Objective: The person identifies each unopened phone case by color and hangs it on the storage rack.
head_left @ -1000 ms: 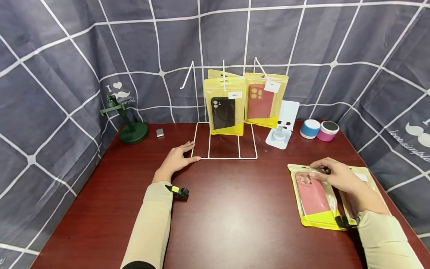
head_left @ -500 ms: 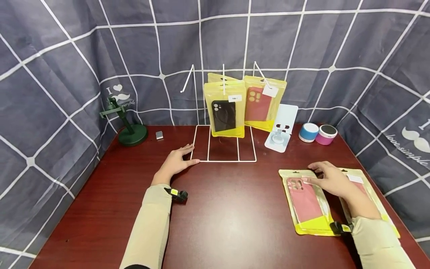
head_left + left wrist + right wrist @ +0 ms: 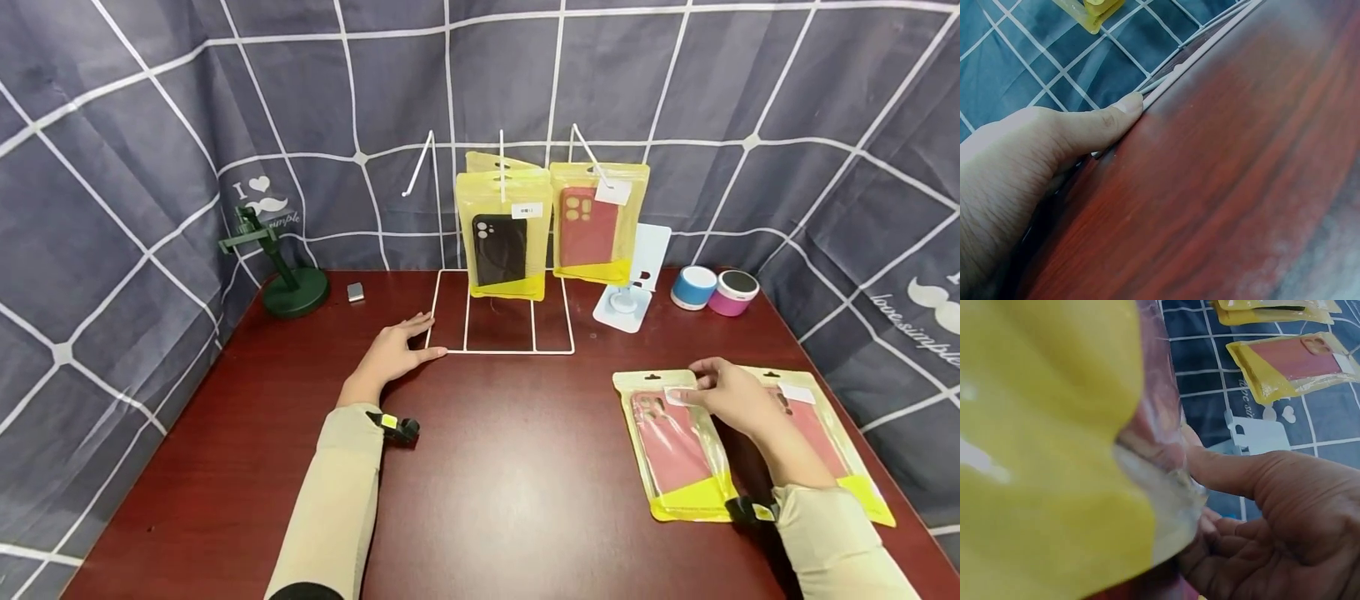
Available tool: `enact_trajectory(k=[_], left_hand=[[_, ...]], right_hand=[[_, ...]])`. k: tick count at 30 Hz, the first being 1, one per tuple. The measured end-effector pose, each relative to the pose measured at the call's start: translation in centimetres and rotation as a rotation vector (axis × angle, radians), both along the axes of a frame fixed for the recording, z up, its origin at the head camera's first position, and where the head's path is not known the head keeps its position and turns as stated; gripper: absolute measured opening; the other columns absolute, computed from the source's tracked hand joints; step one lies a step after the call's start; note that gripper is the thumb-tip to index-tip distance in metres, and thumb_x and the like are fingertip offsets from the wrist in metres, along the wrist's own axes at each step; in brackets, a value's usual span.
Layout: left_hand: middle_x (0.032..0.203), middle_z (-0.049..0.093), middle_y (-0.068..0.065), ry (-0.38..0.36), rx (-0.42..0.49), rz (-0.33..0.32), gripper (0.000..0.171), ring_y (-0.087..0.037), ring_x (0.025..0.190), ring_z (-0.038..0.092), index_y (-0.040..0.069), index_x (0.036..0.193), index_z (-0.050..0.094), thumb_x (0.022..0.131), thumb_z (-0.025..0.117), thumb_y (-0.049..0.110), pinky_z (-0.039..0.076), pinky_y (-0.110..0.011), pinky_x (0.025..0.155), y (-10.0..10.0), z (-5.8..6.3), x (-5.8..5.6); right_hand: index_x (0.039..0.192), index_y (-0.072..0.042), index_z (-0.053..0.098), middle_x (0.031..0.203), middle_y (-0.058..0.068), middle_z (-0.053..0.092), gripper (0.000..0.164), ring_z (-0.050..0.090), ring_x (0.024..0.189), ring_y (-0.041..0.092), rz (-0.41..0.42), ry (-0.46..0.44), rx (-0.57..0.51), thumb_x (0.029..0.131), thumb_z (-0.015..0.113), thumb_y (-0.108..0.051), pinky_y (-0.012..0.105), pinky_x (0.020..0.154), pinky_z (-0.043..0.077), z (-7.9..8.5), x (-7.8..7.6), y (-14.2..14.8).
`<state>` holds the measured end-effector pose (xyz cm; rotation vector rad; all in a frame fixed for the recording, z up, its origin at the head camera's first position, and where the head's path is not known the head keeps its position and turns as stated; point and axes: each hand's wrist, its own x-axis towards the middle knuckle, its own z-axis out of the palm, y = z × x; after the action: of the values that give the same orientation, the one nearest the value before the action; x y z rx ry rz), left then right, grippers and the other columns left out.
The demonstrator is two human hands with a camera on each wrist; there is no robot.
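Observation:
In the head view my right hand (image 3: 737, 400) pinches the top right edge of a yellow-edged clear pouch (image 3: 671, 446) holding a pink phone case. The right wrist view shows this pouch (image 3: 1054, 456) close up, its edge between thumb and fingers. A second pouch with a pink phone case (image 3: 817, 433) lies on the table to its right, partly hidden by the hand and forearm. My left hand (image 3: 390, 354) rests with extended fingers at the front left corner of the white wire display rack (image 3: 510, 353). Its thumb (image 3: 1107, 125) presses the rack's front rail.
Bagged phone cases, one black (image 3: 501, 250) and one pink (image 3: 588, 229), hang from the rack's middle and right hooks; the left hook (image 3: 418, 167) is bare. Behind stand a white phone stand (image 3: 622, 308), two small round speakers (image 3: 693, 287) and a green stand (image 3: 296, 292).
My right hand has drawn the pouch leftward off the second pouch, so more of the second pink case shows. My left hand stays at the rack; the head view shifts slightly.

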<state>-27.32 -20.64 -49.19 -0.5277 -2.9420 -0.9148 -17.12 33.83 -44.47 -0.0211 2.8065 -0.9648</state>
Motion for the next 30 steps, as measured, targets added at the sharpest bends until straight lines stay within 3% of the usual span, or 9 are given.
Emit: enact_trajectory(k=[4,7,11,14,20,30], left_hand=[[0.158,0.04,-0.005,0.004,-0.009,-0.001,0.083,-0.026,0.147,0.035,0.019,0.151,0.048,0.085,0.069,0.065,0.032,-0.05,0.116,0.0,0.4,-0.2],[0.158,0.04,-0.004,0.001,-0.009,0.0,0.082,-0.025,0.147,0.034,0.02,0.151,0.049,0.086,0.07,0.064,0.031,-0.049,0.117,0.1,0.5,-0.2],[0.158,0.04,-0.003,-0.012,-0.005,0.007,0.082,-0.024,0.147,0.034,0.02,0.151,0.049,0.085,0.07,0.064,0.031,-0.05,0.117,0.1,0.3,-0.2],[0.158,0.04,-0.002,-0.023,0.003,0.011,0.081,-0.024,0.147,0.033,0.021,0.151,0.049,0.085,0.07,0.063,0.03,-0.05,0.117,0.1,0.3,-0.1],[0.157,0.042,-0.003,-0.02,0.014,0.013,0.079,-0.024,0.147,0.034,0.02,0.15,0.05,0.085,0.073,0.06,0.031,-0.049,0.117,0.1,0.2,0.0],[0.157,0.042,-0.005,-0.009,0.029,0.01,0.08,-0.027,0.146,0.036,0.019,0.15,0.05,0.085,0.073,0.06,0.032,-0.051,0.115,0.2,0.1,0.0]], right_hand=[[0.136,0.016,0.045,0.104,0.019,0.063,0.068,0.06,0.084,0.023,-0.004,-0.041,-0.182,0.093,0.074,-0.027,0.027,0.069,0.055,0.0,-0.3,-0.3],[0.137,0.016,0.044,0.103,0.011,0.067,0.064,0.062,0.082,0.016,-0.018,-0.103,-0.334,0.096,0.07,-0.025,0.025,0.07,0.056,0.0,-0.2,-0.1],[0.127,0.002,0.058,0.096,-0.003,0.07,0.038,0.065,0.083,0.013,-0.05,-0.212,-0.619,0.1,0.065,-0.023,0.026,0.075,0.057,0.1,0.0,0.2],[0.114,-0.011,0.066,0.094,-0.003,0.073,0.017,0.069,0.081,0.014,-0.069,-0.257,-0.791,0.101,0.063,-0.022,0.028,0.075,0.059,0.2,0.3,0.0],[0.106,-0.019,0.073,0.09,0.001,0.076,0.011,0.072,0.073,0.016,-0.107,-0.251,-0.883,0.101,0.064,-0.022,0.03,0.069,0.06,0.1,0.6,-0.2],[0.102,-0.011,0.078,0.088,0.001,0.075,0.011,0.072,0.073,0.016,-0.137,-0.04,-1.05,0.097,0.068,-0.01,0.033,0.065,0.061,1.4,0.8,-1.2]])
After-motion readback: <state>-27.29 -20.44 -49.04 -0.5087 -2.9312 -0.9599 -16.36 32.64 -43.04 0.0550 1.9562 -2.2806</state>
